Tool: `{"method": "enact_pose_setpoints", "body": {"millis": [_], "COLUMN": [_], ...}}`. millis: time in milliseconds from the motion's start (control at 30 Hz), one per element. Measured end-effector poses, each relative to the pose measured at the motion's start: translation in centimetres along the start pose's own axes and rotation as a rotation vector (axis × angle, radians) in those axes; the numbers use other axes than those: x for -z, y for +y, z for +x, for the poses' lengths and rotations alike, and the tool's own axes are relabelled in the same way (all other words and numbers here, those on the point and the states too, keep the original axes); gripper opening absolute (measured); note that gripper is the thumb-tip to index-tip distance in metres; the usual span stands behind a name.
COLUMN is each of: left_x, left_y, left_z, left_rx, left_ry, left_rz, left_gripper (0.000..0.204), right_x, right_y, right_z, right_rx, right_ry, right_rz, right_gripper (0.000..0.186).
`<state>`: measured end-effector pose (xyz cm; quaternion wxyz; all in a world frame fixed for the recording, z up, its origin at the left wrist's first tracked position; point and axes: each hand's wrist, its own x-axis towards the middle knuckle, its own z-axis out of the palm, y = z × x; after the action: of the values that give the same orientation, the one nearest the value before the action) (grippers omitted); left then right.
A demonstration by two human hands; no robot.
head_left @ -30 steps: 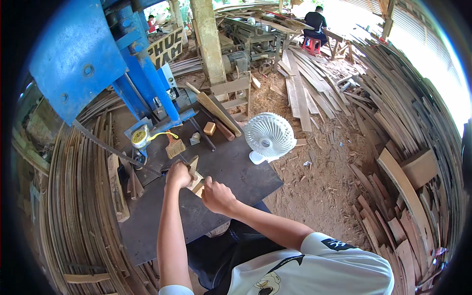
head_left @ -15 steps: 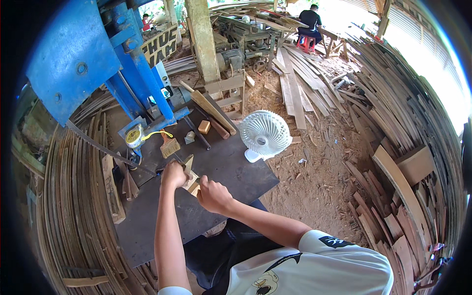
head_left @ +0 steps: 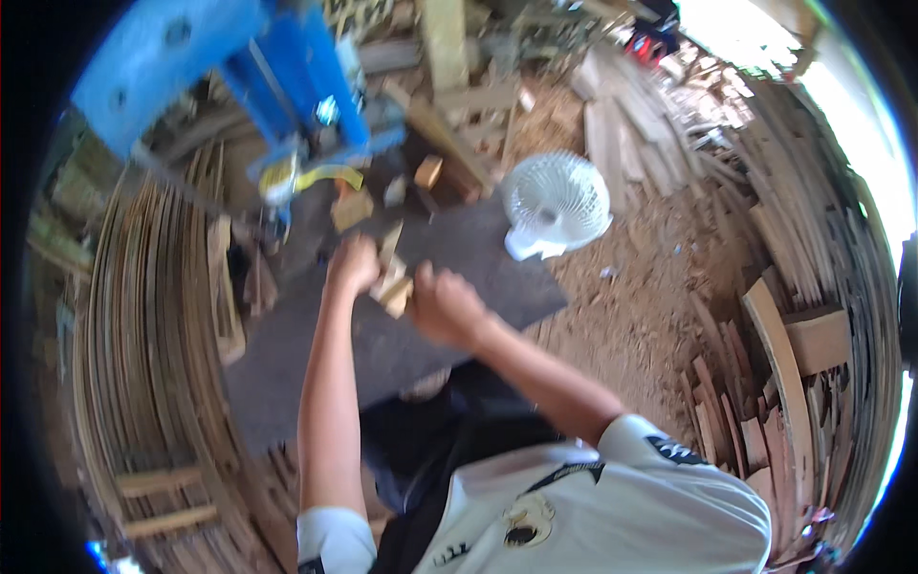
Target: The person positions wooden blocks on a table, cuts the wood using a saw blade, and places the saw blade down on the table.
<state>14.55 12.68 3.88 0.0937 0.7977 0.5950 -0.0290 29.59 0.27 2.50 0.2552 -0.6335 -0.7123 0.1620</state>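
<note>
At the far left we see curved strips of pale wood point(head_left: 143, 383) stacked in a bowed heap beside the dark grey flat surface point(head_left: 316, 364); above them stands the blue metal machine point(head_left: 287, 77) with a yellow fitting at its foot, and a few small tan wooden blocks point(head_left: 352, 209) lie on the surface just below it.

Our left hand point(head_left: 352, 266) sits over the upper middle of the surface, its fingers curled shut around the near end of the small pale wooden piece point(head_left: 394, 277); our right hand point(head_left: 448, 306) closes on the same piece from the other side, so the piece is pinched between both hands, just above the surface; motion blur keeps us from telling whether it touches the surface.

To do this well, we judge that both grips should stay snug and close together, wrists steady, with the piece kept clear of the machine's foot and of the loose blocks, so nothing catches it.

The piece looks short and blocky; its long axis seems to run from lower right up toward the upper left, its far end pointing at the machine, though blur makes this uncertain.

Further right a white round plastic fan point(head_left: 555, 203) stands on the sandy floor, near the surface's corner, and more planks point(head_left: 794, 325) lean beyond.
</note>
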Motion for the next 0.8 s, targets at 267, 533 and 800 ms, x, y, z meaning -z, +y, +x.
{"method": "enact_pose_setpoints", "body": {"millis": [267,533,800], "left_x": [0.2,2.3,4.1], "left_y": [1.6,0.1,2.2], "left_z": [3.0,0.0,-0.2], "left_rx": [-0.117,-0.231,-0.034], "left_ry": [-0.005,-0.233,-0.043], "left_rz": [0.053,-0.556,-0.112], "left_gripper": [0.026,0.019,0.029], "right_x": [2.0,2.4,3.3], "right_y": [3.1,0.8,-0.2], "right_z": [1.6,0.1,1.5], "right_rx": [0.135,0.117,0.065], "right_ry": [-0.076,-0.059,-0.127], "right_rz": [0.034,0.090,0.199], "right_gripper": [0.028,0.031,0.028]}}
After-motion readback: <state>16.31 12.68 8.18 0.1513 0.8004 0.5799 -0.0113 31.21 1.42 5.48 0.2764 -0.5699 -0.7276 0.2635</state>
